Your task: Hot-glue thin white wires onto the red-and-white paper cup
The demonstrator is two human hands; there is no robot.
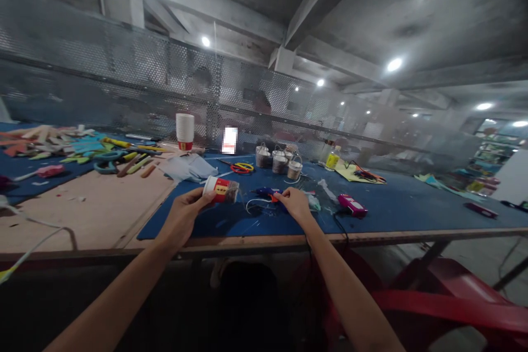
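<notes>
My left hand (190, 208) is closed round a red and white paper cup (220, 191), tipped on its side over the blue mat (185, 224). Greyish-brown cord appears to be wrapped round the cup's right end, with a loose strand trailing off. To the right, my right hand (293, 202) grips a blue glue gun (264, 192), its fingers at the orange trigger. The nozzle points left toward the cup, a small gap apart. A thin white cord (248, 204) curls on the mat below the nozzle.
Small handled buckets (279, 162) stand behind the glue gun, beside scissors (242, 168). Stacked paper cups (185, 131) rise at back left near several tools (136, 159). A magenta device (352, 205) and a yellow-labelled bottle (333, 158) lie rightward. A perforated metal screen (165, 74) borders the back.
</notes>
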